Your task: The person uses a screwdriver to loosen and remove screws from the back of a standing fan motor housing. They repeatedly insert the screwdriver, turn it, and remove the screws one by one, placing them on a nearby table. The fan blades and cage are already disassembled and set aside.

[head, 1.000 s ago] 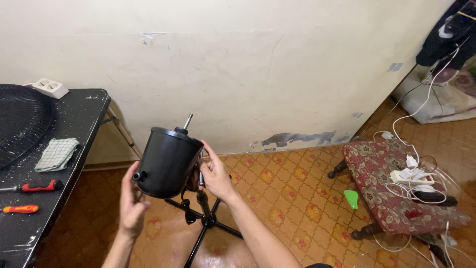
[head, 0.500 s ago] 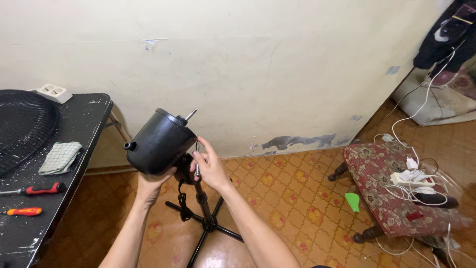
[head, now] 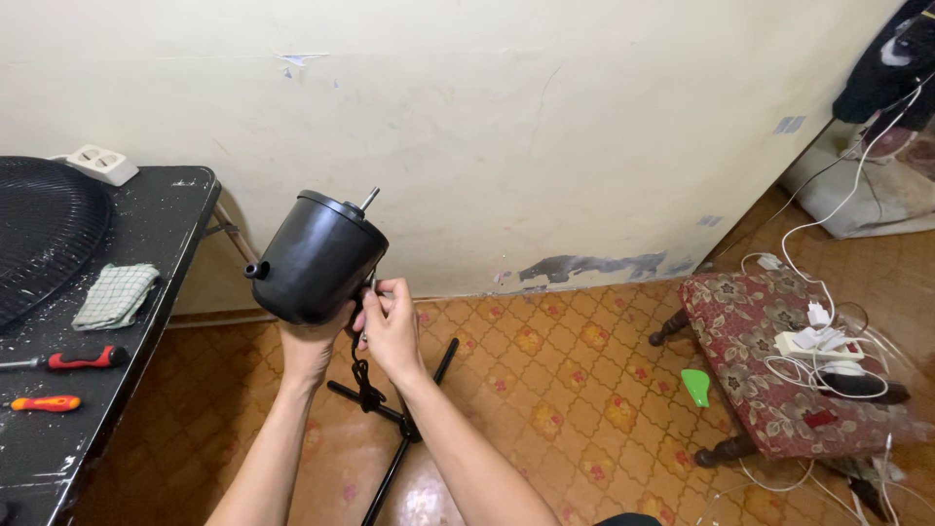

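Observation:
A black fan motor housing with a metal shaft sticking out of its top sits tilted on a black stand. My left hand cups the housing from below. My right hand pinches a small part at the housing's lower right side, where a knotted black cord hangs down.
A black table at the left carries a black fan grille, a folded checked cloth, two red-handled screwdrivers and a white power strip. A patterned footstool with white cables stands at the right, a green scrap beside it.
The housing has tipped so its shaft points up to the right. My left hand slid from its side to underneath. My right hand has closed in on the lower right.

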